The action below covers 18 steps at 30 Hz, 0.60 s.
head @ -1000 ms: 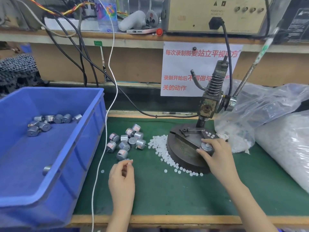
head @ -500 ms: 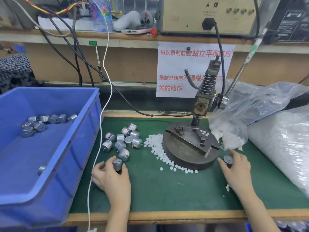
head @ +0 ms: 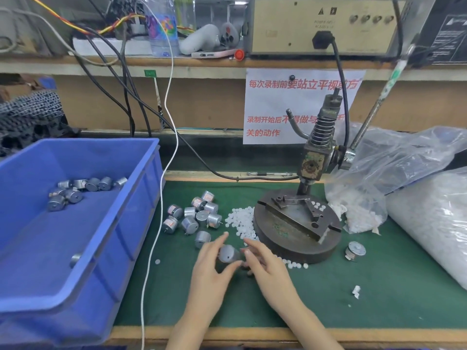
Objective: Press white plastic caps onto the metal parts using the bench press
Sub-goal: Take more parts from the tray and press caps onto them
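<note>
Head view: left hand (head: 209, 271) pinches one part (head: 228, 253) between thumb and fingers (head: 220, 239), held over the bench (head: 379, 299) in front of the press (head: 298, 223), apparently presented to the right hand (head: 270, 269). Right fingers curl close against the part; blur hides whether they pinch anything. Caps (head: 240, 221) lie heaped against the press base, within reach. Judged: cap fitted by hand before pressing. Second part (head: 355, 250) lies right of the base.

Two bare hands and forearms belong to one person, seen from above. The left hand (head: 209, 276) and the right hand (head: 267, 269) are uncovered, with slim fingers (head: 255, 245) and short nails. The left forearm (head: 187, 332) and right forearm (head: 316, 327) are bare down to the lower edge. The fingertips are slightly blurred.
</note>
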Tool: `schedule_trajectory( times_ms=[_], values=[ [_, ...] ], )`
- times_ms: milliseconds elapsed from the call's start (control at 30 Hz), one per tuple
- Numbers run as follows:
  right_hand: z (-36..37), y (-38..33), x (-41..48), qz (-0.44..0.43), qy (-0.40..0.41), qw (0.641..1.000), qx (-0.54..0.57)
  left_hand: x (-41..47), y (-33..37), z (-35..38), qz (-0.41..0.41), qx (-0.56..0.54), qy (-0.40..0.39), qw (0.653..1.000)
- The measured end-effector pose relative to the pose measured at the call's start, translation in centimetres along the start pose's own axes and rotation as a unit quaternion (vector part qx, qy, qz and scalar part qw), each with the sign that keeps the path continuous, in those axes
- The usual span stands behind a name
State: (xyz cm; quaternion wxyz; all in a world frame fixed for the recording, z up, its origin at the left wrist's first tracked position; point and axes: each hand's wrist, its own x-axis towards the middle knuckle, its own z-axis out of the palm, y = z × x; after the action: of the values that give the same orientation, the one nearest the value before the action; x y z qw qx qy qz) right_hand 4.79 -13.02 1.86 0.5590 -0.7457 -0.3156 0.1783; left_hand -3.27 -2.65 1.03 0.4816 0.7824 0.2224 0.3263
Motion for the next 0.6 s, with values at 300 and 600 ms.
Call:
schedule_trajectory(
  times_ms=[300, 600],
  values=[
    [-0.3, 1.1, -0.5, 0.013, -0.005, 0.999, 0.048, 0.6, -0.2, 1.1, 0.102, 0.078, -0.064, 0.990],
    [-0.5, 1.8, -0.4, 0.009, 0.063, 0.994, 0.087, 0.3, -0.4, 1.5, 0.053, 0.094, -0.084, 0.991]
  ],
)
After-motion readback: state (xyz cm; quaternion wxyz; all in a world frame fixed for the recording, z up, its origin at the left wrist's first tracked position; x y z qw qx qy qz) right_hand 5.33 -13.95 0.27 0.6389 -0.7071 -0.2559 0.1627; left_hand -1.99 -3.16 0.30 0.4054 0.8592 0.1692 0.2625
